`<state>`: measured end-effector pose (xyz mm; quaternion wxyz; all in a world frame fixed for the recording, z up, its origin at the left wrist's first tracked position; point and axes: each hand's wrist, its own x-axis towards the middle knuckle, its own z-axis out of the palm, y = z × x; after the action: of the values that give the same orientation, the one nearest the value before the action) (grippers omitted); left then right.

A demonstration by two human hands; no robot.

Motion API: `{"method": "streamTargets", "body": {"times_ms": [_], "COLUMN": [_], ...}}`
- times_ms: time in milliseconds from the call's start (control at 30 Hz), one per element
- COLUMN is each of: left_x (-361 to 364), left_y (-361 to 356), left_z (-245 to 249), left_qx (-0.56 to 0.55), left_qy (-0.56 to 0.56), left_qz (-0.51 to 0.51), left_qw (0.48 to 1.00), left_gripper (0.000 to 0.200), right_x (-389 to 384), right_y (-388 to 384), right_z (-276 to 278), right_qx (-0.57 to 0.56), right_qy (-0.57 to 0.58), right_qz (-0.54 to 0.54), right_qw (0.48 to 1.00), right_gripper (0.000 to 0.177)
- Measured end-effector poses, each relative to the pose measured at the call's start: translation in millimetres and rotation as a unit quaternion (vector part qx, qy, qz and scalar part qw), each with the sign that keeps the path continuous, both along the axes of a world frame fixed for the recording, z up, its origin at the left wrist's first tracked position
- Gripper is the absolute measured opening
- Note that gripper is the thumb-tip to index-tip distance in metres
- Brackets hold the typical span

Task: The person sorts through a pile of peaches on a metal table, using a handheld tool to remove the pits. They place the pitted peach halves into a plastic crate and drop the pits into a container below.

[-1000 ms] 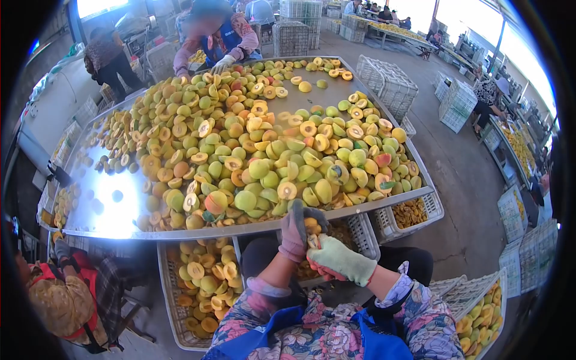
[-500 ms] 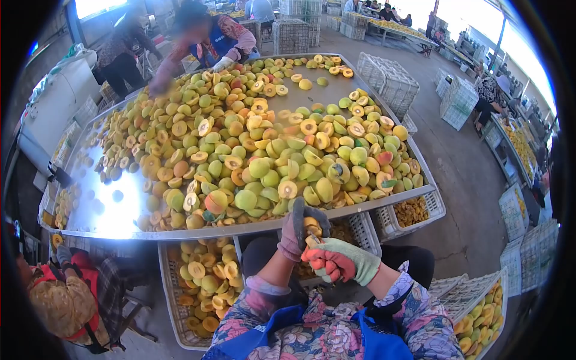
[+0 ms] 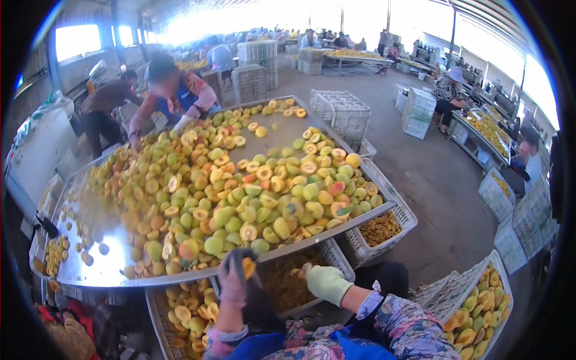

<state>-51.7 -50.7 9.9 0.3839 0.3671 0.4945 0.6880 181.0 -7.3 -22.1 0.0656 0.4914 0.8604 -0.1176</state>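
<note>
Left hand (image 3: 233,281) grips orange peach half (image 3: 248,267); right hand (image 3: 327,282) blurred, can't tell if clenched. White plastic crate (image 3: 343,261) part-filled; shiny steel bench (image 3: 84,271) heaped with yellow-green peaches (image 3: 240,198).

Light: bright daylight from the windows (image 3: 78,42) on the left and the open far end.
Glare: far end washed out white; strong reflection on the metal table (image 3: 111,267).
Blur: the left hand (image 3: 231,282) and the peach half (image 3: 248,267) it grips are smeared; whole picture slightly soft.
Edges: fisheye bending, black round border.
</note>
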Motion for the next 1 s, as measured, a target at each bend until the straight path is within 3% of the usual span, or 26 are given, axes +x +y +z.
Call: {"method": "streamTargets", "body": {"times_ms": [67,100,133,200,233,267,333,400,467,500,533,600,733,867,900,1000], "left_x": [-41,-55,-77,-115,-118,-117,-110,-103,-92,-66,-37,-17,39,88,101,132], "left_y": [-21,-42,-56,-87,-102,-111,-106,-85,-36,-10,16,75,187,280,298,356], "left_z": [-29,-8,-27,-52,-41,-30,-15,0,15,47,76,79,86,84,82,68], "left_qx": [-0.014,-0.024,-0.07,-0.117,-0.229,-0.327,-0.297,-0.267,-0.151,-0.168,-0.185,-0.06,-0.121,-0.174,-0.198,-0.205], "left_qy": [0.052,0.197,0.221,0.207,0.423,0.606,0.598,0.593,0.464,0.461,0.457,0.531,0.588,0.642,0.653,0.704], "left_qz": [0.109,0.097,0.17,0.175,0.203,0.221,0.229,0.231,0.153,0.116,0.079,0.023,-0.116,-0.187,-0.207,-0.19], "left_qw": [0.993,0.975,0.958,0.955,0.853,0.691,0.708,0.724,0.859,0.864,0.866,0.845,0.791,0.723,0.701,0.653], "left_gripper": [0.029,0.026,0.022,0.014,0.016,0.02,0.027,0.034,0.036,0.037,0.038,0.038,0.052,0.063,0.066,0.072], "right_x": [3,4,8,17,25,27,32,29,28,27,26,22,33,59,62,74], "right_y": [-1,1,3,11,18,23,29,41,52,59,63,65,76,91,94,96], "right_z": [18,19,17,7,-2,4,18,16,49,15,19,45,60,47,51,56], "right_qx": [-0.011,-0.024,-0.022,-0.051,-0.059,-0.056,-0.141,-0.155,-0.371,-0.128,-0.126,-0.043,-0.043,-0.02,-0.057,-0.047], "right_qy": [0.069,0.074,0.078,-0.027,0.038,0.043,0.196,0.229,0.256,0.317,0.322,0.468,0.559,0.53,0.539,0.53], "right_qz": [0.016,0.024,0.023,0.072,0.1,0.104,0.045,0.051,-0.053,0.057,0.058,0.065,-0.064,-0.098,-0.099,-0.124], "right_qw": [0.997,0.997,0.996,0.996,0.992,0.992,0.969,0.96,0.891,0.938,0.937,0.881,0.826,0.842,0.834,0.838], "right_gripper": [0.029,0.028,0.028,0.028,0.028,0.028,0.031,0.033,0.033,0.031,0.031,0.032,0.033,0.033,0.031,0.03]}}
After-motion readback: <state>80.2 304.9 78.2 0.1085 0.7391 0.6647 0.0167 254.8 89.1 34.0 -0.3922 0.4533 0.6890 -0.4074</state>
